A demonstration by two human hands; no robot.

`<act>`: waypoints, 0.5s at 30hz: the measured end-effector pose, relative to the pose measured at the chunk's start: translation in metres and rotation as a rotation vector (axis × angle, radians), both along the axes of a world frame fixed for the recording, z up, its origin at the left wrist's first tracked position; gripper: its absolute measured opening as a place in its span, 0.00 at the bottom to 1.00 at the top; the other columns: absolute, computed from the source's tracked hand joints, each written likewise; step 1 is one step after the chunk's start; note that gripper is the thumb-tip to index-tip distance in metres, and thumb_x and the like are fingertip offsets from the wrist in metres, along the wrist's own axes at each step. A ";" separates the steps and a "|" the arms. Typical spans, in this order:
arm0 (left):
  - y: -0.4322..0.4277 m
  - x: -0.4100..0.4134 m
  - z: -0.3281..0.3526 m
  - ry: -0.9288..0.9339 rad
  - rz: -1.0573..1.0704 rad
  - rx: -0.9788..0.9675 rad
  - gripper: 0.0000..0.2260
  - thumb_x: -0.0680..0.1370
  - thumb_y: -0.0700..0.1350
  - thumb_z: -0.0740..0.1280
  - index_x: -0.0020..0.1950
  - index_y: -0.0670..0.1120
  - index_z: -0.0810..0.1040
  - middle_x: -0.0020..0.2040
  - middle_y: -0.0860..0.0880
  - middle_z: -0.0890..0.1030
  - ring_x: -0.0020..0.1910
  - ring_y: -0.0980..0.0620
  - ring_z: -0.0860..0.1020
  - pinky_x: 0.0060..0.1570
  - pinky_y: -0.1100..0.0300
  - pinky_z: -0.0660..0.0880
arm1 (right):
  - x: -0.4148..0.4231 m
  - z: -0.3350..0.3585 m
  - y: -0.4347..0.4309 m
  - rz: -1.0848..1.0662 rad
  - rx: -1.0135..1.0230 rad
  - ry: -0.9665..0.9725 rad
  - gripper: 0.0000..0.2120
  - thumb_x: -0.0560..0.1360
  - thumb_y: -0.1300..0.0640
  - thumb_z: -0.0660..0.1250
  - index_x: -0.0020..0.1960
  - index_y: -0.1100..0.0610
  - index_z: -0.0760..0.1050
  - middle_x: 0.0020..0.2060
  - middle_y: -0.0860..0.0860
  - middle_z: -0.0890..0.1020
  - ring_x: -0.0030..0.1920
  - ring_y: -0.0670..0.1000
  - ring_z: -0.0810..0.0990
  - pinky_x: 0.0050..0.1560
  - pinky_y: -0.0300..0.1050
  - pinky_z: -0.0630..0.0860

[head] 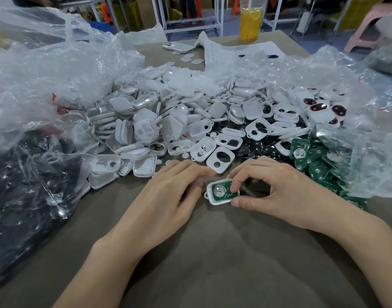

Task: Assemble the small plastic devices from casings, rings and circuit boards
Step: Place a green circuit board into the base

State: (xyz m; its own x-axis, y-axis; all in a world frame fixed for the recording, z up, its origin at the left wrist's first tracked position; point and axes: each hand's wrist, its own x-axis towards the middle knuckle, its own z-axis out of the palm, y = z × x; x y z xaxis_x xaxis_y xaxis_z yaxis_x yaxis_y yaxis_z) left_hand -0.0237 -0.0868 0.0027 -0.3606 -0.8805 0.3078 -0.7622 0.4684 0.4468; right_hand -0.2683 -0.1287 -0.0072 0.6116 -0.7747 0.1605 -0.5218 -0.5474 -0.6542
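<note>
A white casing (215, 200) with a green circuit board (222, 192) seated in it lies on the grey table (212, 263) between my hands. My right hand (277, 192) pinches it, thumb at the near edge and index fingertip pressing on the board. My left hand (175, 190) rests beside the casing's left end with fingers nearly straight, fingertips near it. Behind lies a big heap of white casings (168, 121), several with cut-out holes. Black round discs (255, 147) and a pile of green circuit boards (317, 163) lie to the right.
Crumpled clear plastic bags (46, 74) bulge at the left and at the right. A dark bag of parts (24, 196) sits at the near left. A phone (178, 47), a paper sheet (235, 52) and a yellow drink bottle (250, 23) stand at the far edge.
</note>
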 end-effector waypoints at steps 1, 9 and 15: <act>0.001 0.000 0.000 -0.010 -0.020 0.000 0.11 0.84 0.43 0.61 0.62 0.52 0.79 0.55 0.61 0.78 0.56 0.56 0.75 0.56 0.60 0.71 | 0.000 0.000 0.000 0.000 0.001 0.000 0.08 0.71 0.40 0.72 0.49 0.40 0.79 0.55 0.33 0.79 0.60 0.45 0.76 0.56 0.38 0.71; 0.002 -0.002 0.003 -0.052 -0.072 0.037 0.13 0.81 0.41 0.64 0.61 0.54 0.82 0.56 0.59 0.79 0.55 0.57 0.73 0.56 0.62 0.69 | 0.000 -0.001 -0.001 -0.002 0.001 0.015 0.09 0.71 0.39 0.71 0.50 0.39 0.78 0.56 0.33 0.78 0.61 0.45 0.75 0.57 0.39 0.72; 0.003 -0.003 0.004 -0.036 -0.060 0.044 0.11 0.81 0.43 0.65 0.60 0.54 0.82 0.56 0.60 0.79 0.57 0.59 0.74 0.58 0.61 0.69 | 0.000 -0.001 -0.001 -0.009 -0.022 0.033 0.15 0.71 0.37 0.70 0.55 0.40 0.78 0.55 0.34 0.79 0.60 0.45 0.74 0.57 0.34 0.70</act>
